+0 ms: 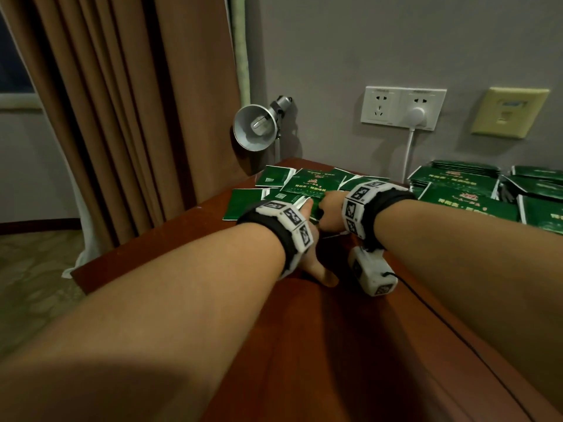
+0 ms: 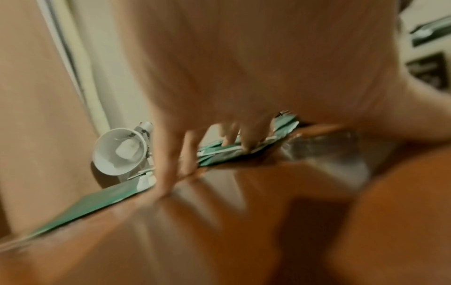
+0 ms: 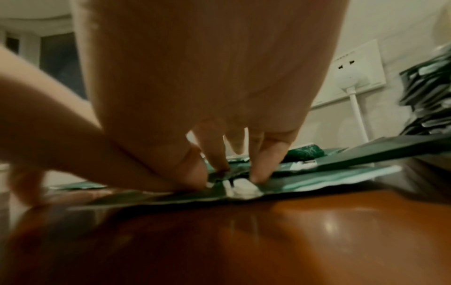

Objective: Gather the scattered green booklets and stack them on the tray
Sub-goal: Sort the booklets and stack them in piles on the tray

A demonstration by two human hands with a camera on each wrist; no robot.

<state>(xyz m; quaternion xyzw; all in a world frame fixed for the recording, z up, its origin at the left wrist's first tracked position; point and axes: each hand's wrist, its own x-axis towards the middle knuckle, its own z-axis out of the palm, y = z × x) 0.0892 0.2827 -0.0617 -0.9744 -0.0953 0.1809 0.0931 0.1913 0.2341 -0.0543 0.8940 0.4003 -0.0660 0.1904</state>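
A: Where are the scattered glossy green paper booklets (image 1: 300, 185)?

B: Spread overlapping on the far left part of the reddish-brown wooden tabletop (image 1: 320, 345), with both hands at their near edge.

A: What is the right hand (image 1: 332, 214) doing?

B: Its fingers (image 3: 263, 162) are bent down onto the near edge of the booklets, and the thumb meets them low at that edge, pinching it.

A: And the left hand (image 1: 307, 239)?

B: It lies just left of the right one, fingers spread and fairly straight, tips down on the booklets and the tabletop. It grips nothing.

A: Any other booklets?

B: A piled heap of green booklets (image 1: 475, 190) sits at the far right; what it rests on is hidden.

A: Around that?

B: A silver metal clamp lamp (image 1: 257, 126) at the far left corner, brown curtains (image 1: 122, 102) further left, and a white wall socket panel (image 1: 402, 107) with a plug in it.
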